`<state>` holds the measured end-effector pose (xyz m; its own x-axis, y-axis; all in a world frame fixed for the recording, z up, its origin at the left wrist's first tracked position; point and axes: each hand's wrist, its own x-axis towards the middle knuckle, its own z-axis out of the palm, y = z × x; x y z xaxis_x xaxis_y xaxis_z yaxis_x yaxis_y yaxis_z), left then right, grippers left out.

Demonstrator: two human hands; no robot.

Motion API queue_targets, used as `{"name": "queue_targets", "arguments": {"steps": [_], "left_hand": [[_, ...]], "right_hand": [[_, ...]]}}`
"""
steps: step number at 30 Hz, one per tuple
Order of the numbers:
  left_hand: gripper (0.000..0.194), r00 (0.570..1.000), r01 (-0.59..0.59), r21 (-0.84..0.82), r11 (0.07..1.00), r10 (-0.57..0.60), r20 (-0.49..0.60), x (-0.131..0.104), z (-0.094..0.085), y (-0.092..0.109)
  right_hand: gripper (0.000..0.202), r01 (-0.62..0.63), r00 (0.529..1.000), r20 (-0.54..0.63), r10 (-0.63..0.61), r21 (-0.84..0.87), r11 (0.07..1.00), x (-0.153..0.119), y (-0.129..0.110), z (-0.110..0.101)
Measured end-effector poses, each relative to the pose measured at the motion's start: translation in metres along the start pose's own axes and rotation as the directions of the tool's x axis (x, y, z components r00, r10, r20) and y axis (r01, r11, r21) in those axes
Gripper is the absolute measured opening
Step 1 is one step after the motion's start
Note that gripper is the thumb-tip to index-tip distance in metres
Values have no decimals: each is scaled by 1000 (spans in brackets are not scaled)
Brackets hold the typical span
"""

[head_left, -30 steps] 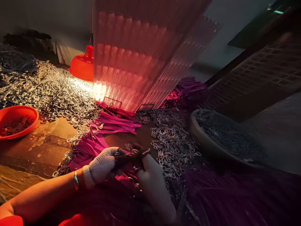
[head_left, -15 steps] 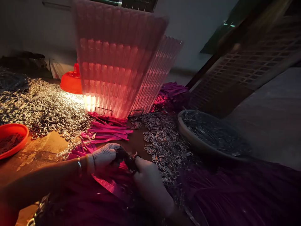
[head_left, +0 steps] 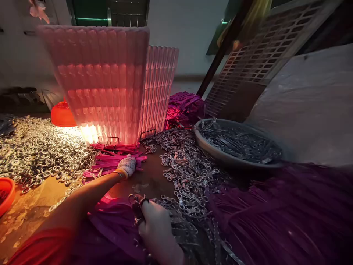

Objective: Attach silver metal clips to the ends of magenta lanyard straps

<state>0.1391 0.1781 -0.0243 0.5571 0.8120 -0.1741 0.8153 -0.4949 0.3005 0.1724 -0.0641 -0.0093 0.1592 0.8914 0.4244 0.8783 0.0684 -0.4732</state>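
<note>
My left hand (head_left: 127, 165), in a white knitted glove, reaches out to the pink strips (head_left: 110, 162) in front of the upright panels. Its fingers point away and are mostly hidden, so their grip cannot be made out. Nearer to me, my right hand (head_left: 157, 224) is closed round a small dark object with metal rings (head_left: 138, 209). Purple strips (head_left: 116, 224) lie below and to the left of it. Metal ring-ended pieces (head_left: 187, 184) are heaped just beyond it on the right.
A lit red lamp (head_left: 63, 115) stands over a large metal heap (head_left: 35, 151). Two ribbed translucent panels (head_left: 104, 88) rise behind. A grey basin (head_left: 242, 160) holds metal pieces at right; a red bowl (head_left: 11, 200) sits at left. More purple strips (head_left: 275, 209) lie front right.
My left hand has moved away from my right hand, forward to the pink strips. My right hand has come lower and left with the dark object. The view has turned right.
</note>
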Motion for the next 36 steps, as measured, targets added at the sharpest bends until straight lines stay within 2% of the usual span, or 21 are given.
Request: {"name": "queue_targets", "arguments": {"steps": [2, 6, 9, 11, 14, 16, 17, 18, 20, 23, 25, 26, 28, 30, 31, 33, 36], "left_hand": [[26, 999, -34, -56, 998, 32, -41, -7, -3, -6], [15, 988, -136, -235, 963, 115, -98, -34, -25, -15], [28, 989, -150, -403, 903, 142, -48, -76, -41, -20], [37, 988, -123, -497, 859, 153, 19, -111, -49, -23], [33, 982, -45, -732, 679, 165, 92, -159, -52, -24], [29, 984, 25, -846, 532, 135, 114, -181, -50, -23], [28, 987, 48, -866, 497, 112, 119, -188, -48, -23], [28, 989, 59, -863, 503, 89, 119, -194, -46, -22], [28, 993, 25, -818, 574, 79, 86, -200, -42, -21], [24, 979, -191, -615, 765, 190, -68, -202, -38, -22], [15, 947, -319, -440, 839, 294, -127, -202, -36, -24], [11, 938, -345, -393, 852, 325, -120, -203, -36, -26], [10, 943, -308, -439, 844, 331, -26, -204, -35, -29], [17, 953, -199, -574, 794, 292, 74, -206, -32, -30], [21, 958, -162, -628, 761, 274, 84, -207, -30, -31], [22, 960, -187, -662, 726, 277, 32, -209, -25, -31], [13, 940, -302, -602, 739, 334, -62, -211, -19, -32]], "right_hand": [[22, -49, 998, 48, 48, 21, 999, 4, 1, -4], [24, -148, 983, 127, 135, 106, 983, 18, 6, -18], [28, -151, 986, 91, 140, 126, 981, 32, 8, -29], [28, -134, 987, 104, 126, 72, 988, 40, 5, -33], [25, -88, 975, 196, 102, -79, 993, 45, -8, -33], [24, -35, 964, 256, 77, -166, 985, 45, -20, -32], [24, -4, 957, 283, 62, -202, 979, 44, -26, -31], [24, 26, 950, 308, 49, -236, 971, 43, -31, -31], [24, 81, 935, 353, 31, -299, 951, 39, -39, -30], [24, 143, 915, 404, 10, -346, 927, 34, -41, -30], [24, 161, 908, 418, 1, -353, 922, 30, -40, -30], [23, 161, 909, 417, 3, -356, 921, 28, -39, -29], [21, 148, 916, 401, 11, -363, 920, 25, -39, -29], [18, 148, 923, 385, 6, -370, 917, 23, -40, -27], [17, 157, 924, 383, -3, -371, 915, 23, -40, -27], [15, 180, 920, 391, -27, -361, 915, 23, -41, -24], [15, 163, 925, 379, -30, -325, 931, 23, -40, -21]]}}
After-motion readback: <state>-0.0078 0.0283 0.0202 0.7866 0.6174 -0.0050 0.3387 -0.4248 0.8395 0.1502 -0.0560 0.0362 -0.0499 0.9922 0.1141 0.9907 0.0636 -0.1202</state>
